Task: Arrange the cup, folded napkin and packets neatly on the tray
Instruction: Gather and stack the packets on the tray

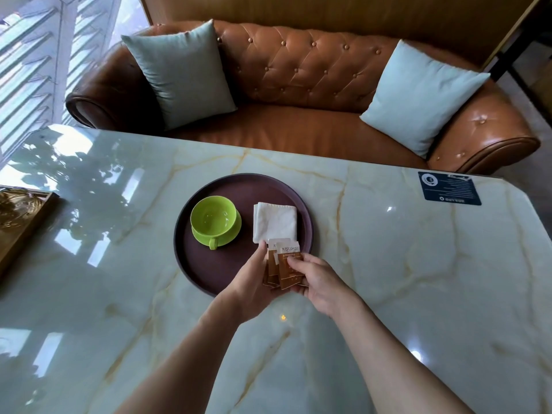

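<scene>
A round dark purple tray (pixel 221 273) lies on the marble table. A green cup (pixel 212 219) stands upright on a green saucer at the tray's left, its handle toward me. To its right, a white folded napkin (pixel 275 221) lies flat on the tray. Over the tray's near right rim, brown and white packets (pixel 285 264) are fanned out and held by both hands. My left hand (pixel 254 282) grips them from the left and beneath. My right hand (pixel 316 282) pinches the front packet from the right.
A brown tufted leather sofa (pixel 301 85) with two pale blue cushions stands beyond the table's far edge. A dark blue card (pixel 449 188) lies at the far right of the table. A gold-framed object (pixel 21 216) sits at the left edge.
</scene>
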